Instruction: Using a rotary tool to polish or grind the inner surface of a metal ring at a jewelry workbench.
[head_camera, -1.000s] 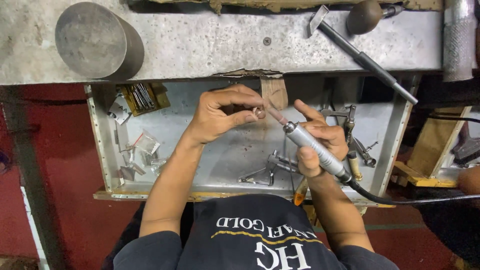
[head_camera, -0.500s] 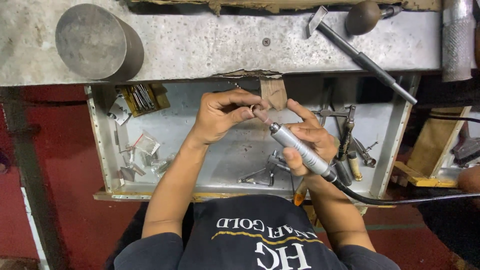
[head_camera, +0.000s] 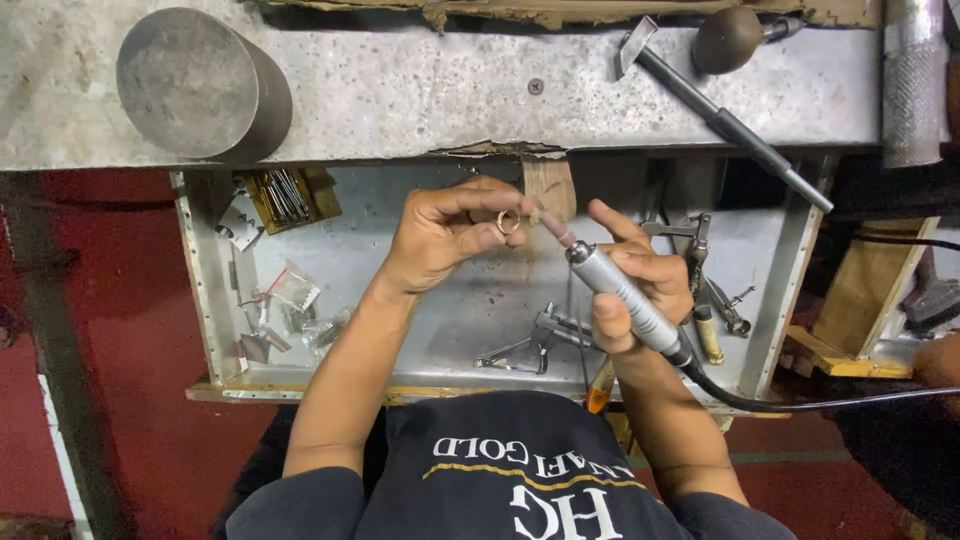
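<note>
Now: left hand (head_camera: 440, 240) pinches a small ring (head_camera: 509, 221) over the tray (head_camera: 205, 290). Right hand (head_camera: 640, 285) grips the rotary tool (head_camera: 620, 295); its tip points to 10 o'clock, just beside the ring.

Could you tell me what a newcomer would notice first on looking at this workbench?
At the centre, the left hand pinches a small ring at its fingertips, while the right hand grips a silver rotary handpiece, its tip pointing at the ring. Below them lies an open metal tray scattered with pliers and small packets. On the benchtop, upper left, a heavy metal cylinder stands out; a hammer lies upper right.
</note>
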